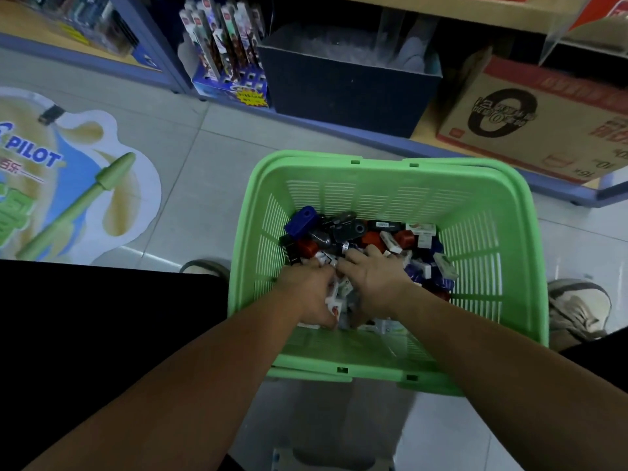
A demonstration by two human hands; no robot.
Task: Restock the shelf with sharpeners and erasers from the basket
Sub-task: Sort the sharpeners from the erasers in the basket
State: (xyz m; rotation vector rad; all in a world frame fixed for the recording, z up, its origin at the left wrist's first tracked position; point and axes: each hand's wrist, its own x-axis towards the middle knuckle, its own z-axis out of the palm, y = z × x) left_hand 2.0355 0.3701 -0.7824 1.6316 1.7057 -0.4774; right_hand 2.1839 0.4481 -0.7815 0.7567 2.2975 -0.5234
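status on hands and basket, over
Left hand grips white eraser packs. Right hand down in the pile, grip hidden. Green basket holds plenty more. Nothing blocking the hands.

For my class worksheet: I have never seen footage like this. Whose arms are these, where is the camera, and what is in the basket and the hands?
No machine here: a person wears a camera on the head, so this one picture looks down along their bare arms. Both hands reach into a green basket holding a heap of small stationery, such as a blue sharpener and white boxed erasers. The left hand grips some white packets; the right hand lies palm down on the heap, and whether it holds anything is hidden. Beyond the basket, a low shelf carries a dark bin and a cardboard box.
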